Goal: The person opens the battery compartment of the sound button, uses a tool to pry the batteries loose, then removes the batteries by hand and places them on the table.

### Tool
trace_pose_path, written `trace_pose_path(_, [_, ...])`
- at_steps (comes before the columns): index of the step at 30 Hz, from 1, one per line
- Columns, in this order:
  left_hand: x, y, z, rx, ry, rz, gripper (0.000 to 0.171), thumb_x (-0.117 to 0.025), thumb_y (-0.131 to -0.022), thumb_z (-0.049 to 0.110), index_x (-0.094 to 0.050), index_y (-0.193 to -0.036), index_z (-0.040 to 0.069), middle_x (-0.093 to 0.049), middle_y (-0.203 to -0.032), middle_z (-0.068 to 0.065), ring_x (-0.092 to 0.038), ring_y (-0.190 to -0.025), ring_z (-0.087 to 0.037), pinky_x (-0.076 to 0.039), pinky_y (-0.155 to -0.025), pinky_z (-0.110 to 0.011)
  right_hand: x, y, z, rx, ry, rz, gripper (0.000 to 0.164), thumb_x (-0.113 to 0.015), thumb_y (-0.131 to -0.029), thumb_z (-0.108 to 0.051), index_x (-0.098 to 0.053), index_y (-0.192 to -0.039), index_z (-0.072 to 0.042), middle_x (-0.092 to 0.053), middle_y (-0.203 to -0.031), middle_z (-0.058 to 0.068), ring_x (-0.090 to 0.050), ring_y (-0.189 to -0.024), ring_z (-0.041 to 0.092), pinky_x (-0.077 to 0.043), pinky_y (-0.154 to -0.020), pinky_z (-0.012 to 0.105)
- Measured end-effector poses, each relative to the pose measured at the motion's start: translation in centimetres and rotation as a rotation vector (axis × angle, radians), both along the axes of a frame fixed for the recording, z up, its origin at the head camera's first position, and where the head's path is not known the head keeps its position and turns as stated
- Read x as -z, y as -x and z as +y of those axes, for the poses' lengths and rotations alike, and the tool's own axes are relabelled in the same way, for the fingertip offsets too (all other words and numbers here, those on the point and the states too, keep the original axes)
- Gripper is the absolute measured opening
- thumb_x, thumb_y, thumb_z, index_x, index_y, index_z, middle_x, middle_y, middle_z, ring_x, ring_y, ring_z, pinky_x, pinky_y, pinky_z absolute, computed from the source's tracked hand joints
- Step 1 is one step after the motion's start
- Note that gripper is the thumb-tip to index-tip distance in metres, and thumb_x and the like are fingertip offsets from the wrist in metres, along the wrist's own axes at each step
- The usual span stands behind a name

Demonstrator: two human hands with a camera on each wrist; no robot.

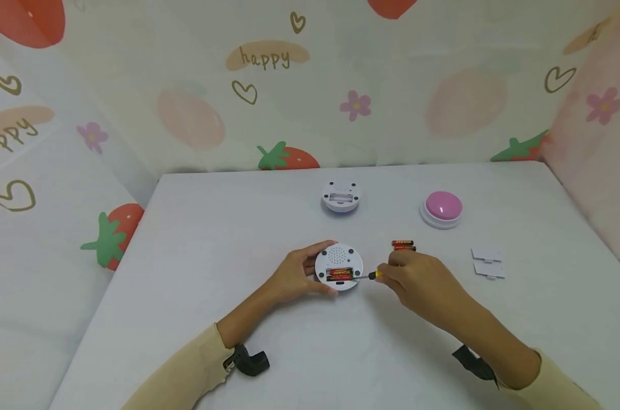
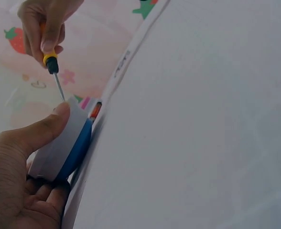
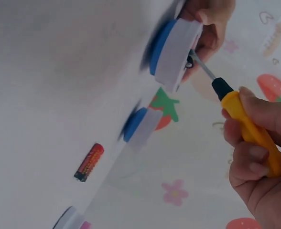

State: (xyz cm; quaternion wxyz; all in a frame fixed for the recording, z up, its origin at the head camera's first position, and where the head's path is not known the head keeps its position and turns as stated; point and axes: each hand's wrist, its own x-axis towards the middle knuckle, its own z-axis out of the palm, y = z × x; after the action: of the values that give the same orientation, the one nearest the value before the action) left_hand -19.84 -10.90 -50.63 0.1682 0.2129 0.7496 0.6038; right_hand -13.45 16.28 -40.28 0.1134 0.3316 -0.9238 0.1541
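Note:
My left hand [image 1: 294, 273] grips a round push-button device [image 1: 347, 253] by its left edge, thumb and fingers on opposite sides. Its white underside faces up, and its blue button side [image 2: 78, 152] faces the table. Two red-and-black batteries [image 1: 339, 274] lie in the open battery compartment. In my right hand [image 1: 423, 285] is a screwdriver [image 3: 248, 126] with a yellow and black handle. Its metal shaft [image 1: 362, 277] reaches the right end of the compartment, by the lower battery. In the right wrist view, my fingers wrap the handle; the exact tip contact is too small to tell.
A second upturned device [image 1: 341, 200] with an empty battery compartment lies farther back. Right of it stands an upright pink push button [image 1: 443, 206]. Loose red batteries [image 1: 403, 243] lie just beyond my right hand. Two white covers [image 1: 488, 269] lie farther right.

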Motion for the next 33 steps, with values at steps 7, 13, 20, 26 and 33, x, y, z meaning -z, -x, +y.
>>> trace_pose_path(7, [0.0, 0.1, -0.1, 0.001, -0.008, -0.009, 0.098, -0.095, -0.066, 0.001, -0.049, -0.151, 0.018, -0.052, -0.149, -0.005, -0.06, -0.126, -0.022, -0.05, -0.1, -0.025, 0.9, 0.0, 0.6, 0.003, 0.077, -0.022, 0.026, -0.09, -0.074, -0.005, -0.082, -0.098, -0.009, -0.067, -0.082, 0.0, -0.059, -0.071, 0.012, -0.055, -0.062, 0.02])
trace_pose_path(13, [0.0, 0.1, -0.1, 0.001, -0.006, -0.001, 0.098, -0.095, -0.066, 0.001, -0.049, -0.151, 0.017, -0.051, -0.15, -0.005, -0.059, -0.127, -0.023, -0.05, -0.1, -0.025, 1.3, 0.0, 0.8, 0.01, 0.104, -0.025, 0.029, -0.09, -0.074, -0.004, -0.081, -0.099, -0.012, -0.068, -0.085, -0.001, -0.062, -0.074, 0.012, -0.057, -0.064, 0.022])
trace_pose_path(20, [0.0, -0.1, 0.0, 0.008, -0.009, -0.021, 0.098, -0.094, -0.067, 0.0, -0.048, -0.152, 0.018, -0.05, -0.15, -0.004, -0.059, -0.128, -0.023, -0.05, -0.101, -0.025, 0.7, 0.7, 1.2, 0.008, 0.106, 0.008, 0.025, -0.09, -0.073, -0.003, -0.082, -0.096, -0.012, -0.071, -0.084, 0.0, -0.071, -0.081, 0.019, -0.059, -0.064, 0.027])
trace_pose_path(26, [0.0, 0.0, -0.1, 0.005, -0.004, -0.021, 0.098, -0.095, -0.067, 0.002, -0.049, -0.151, 0.02, -0.05, -0.151, -0.003, -0.058, -0.129, -0.022, -0.049, -0.102, -0.025, -0.1, 1.2, 0.9, 0.01, 0.104, -0.003, 0.021, -0.089, -0.075, -0.004, -0.083, -0.094, -0.012, -0.07, -0.084, 0.0, -0.068, -0.075, 0.017, -0.057, -0.062, 0.026])
trace_pose_path(33, [0.1, 0.1, -0.2, 0.009, 0.001, -0.024, 0.098, -0.095, -0.067, 0.003, -0.049, -0.151, 0.021, -0.05, -0.15, -0.002, -0.058, -0.129, -0.021, -0.049, -0.102, -0.025, -0.1, 1.3, 0.3, 0.008, 0.079, -0.059, 0.019, -0.087, -0.078, -0.006, -0.083, -0.095, -0.012, -0.065, -0.079, -0.005, -0.053, -0.065, 0.008, -0.047, -0.055, 0.019])
